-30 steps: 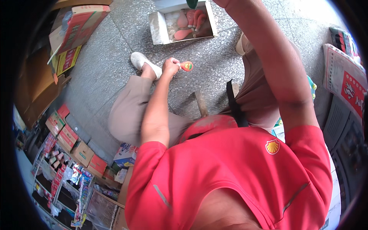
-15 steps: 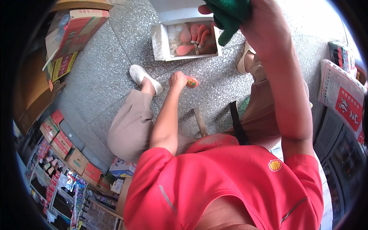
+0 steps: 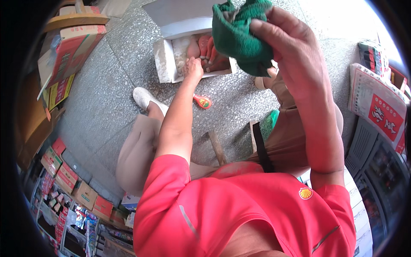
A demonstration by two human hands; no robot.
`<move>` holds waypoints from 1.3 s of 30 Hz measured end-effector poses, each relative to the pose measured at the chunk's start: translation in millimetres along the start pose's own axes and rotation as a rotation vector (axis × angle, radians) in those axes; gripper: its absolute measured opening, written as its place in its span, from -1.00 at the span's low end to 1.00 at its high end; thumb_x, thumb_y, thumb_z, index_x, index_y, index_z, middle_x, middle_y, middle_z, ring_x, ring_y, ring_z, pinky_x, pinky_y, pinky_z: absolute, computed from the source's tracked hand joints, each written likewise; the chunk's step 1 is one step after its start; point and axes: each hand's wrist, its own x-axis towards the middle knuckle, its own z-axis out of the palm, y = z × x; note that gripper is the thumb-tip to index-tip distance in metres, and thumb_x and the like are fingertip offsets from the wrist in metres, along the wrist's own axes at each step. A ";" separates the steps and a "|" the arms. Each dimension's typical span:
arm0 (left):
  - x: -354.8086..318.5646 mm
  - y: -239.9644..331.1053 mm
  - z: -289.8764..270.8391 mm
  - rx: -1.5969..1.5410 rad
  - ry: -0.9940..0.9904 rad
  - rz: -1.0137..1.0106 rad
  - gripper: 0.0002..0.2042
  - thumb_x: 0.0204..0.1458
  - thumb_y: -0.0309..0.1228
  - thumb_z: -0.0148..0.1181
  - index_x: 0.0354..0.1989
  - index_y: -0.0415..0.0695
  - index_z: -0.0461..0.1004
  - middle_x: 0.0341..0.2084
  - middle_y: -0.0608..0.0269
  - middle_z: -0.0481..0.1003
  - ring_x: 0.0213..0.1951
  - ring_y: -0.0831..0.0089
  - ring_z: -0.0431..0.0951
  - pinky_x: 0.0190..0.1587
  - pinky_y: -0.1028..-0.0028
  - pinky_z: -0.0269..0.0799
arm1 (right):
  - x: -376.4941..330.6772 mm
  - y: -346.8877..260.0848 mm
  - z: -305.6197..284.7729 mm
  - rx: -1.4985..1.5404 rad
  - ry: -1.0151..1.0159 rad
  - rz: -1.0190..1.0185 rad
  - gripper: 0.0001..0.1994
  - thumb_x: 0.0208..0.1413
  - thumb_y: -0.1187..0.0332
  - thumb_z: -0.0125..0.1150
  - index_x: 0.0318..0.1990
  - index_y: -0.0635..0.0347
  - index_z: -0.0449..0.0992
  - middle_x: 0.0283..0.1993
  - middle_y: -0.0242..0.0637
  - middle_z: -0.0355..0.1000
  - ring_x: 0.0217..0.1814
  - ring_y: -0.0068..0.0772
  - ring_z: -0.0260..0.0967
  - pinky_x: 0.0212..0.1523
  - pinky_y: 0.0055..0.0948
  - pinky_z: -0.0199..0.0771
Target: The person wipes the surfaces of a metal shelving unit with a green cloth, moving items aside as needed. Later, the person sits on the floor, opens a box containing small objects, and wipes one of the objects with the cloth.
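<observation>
My right hand point(image 3: 295, 43) is raised high and pinches a bunched green knit cloth point(image 3: 242, 38) between thumb and fingers. The cloth hangs over the right part of an open white cardboard box point(image 3: 165, 64) on the floor. Inside the box lie several orange-red, round-headed pieces with narrow handles point(image 3: 193, 48). My left hand point(image 3: 192, 68) reaches over the box's near edge, fingers curled down among these pieces; what they grip is hidden. Just outside the box, an orange-red piece with a rounded head and a green and yellow print point(image 3: 202, 102) lies on the floor.
My shoe point(image 3: 143, 97) stands left of the box. Wooden bars point(image 3: 217, 147) show between my legs. On the left are a red carton point(image 3: 72, 55) and shelves with small boxes point(image 3: 85, 193); on the right, a white and red package point(image 3: 376, 107).
My left hand has let go of the orange-red piece on the floor and moved up to the box. The green cloth has come lower into view, covering the box's right part.
</observation>
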 end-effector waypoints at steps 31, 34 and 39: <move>-184.0 81.0 -352.5 -1.125 0.315 0.202 -0.92 0.03 -0.46 0.20 -0.34 -0.19 0.51 -0.47 0.40 0.49 -0.40 0.64 0.47 -0.30 0.57 0.42 | -25.1 -21.2 29.7 -0.112 -0.427 -0.498 -0.65 0.15 0.20 0.19 -0.04 0.29 0.48 -0.05 -0.24 0.47 -0.01 -0.49 0.39 0.04 -0.46 0.38; -171.8 57.2 -325.5 -1.309 0.389 0.247 -0.96 0.04 -0.49 0.10 -0.39 -0.15 0.46 -0.46 0.45 0.46 -0.37 0.68 0.43 -0.29 0.64 0.36 | -34.4 -7.7 71.1 -0.510 -0.462 -0.931 -0.70 0.07 0.21 0.22 -0.07 0.12 0.53 0.07 -0.02 0.39 0.17 0.02 0.29 0.12 -0.20 0.35; -176.2 79.8 -348.8 -1.506 0.245 0.313 -0.80 0.10 -0.38 0.18 -0.18 -0.24 0.53 -0.35 0.34 0.55 -0.34 0.67 0.49 -0.28 0.64 0.43 | -31.1 -13.2 92.7 -0.667 -0.294 -0.798 -0.27 -0.02 0.21 0.32 0.26 0.30 0.12 0.19 0.12 0.21 0.20 0.16 0.23 0.14 -0.14 0.32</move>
